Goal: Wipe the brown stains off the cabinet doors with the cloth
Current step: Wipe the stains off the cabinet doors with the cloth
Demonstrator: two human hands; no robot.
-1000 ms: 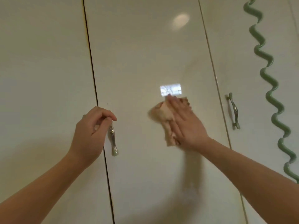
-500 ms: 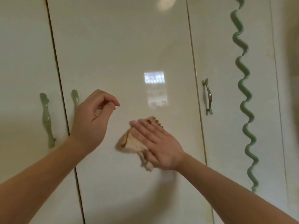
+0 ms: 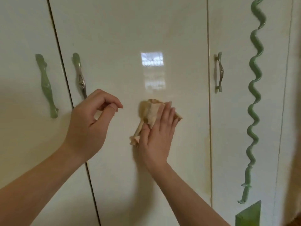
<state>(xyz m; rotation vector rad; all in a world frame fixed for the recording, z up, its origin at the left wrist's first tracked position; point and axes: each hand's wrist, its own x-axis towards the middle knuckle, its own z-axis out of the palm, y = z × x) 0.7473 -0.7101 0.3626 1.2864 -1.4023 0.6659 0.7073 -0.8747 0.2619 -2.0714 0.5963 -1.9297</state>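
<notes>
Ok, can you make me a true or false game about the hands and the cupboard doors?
1. The right hand presses the cloth flat against the middle door. True.
2. The left hand is holding a door handle. False: its fingers are curled round nothing, just below and right of the middle door's handle.
3. The wavy strip on the right door is green. True.
4. The cloth is bright blue. False: it is a pale tan colour.
</notes>
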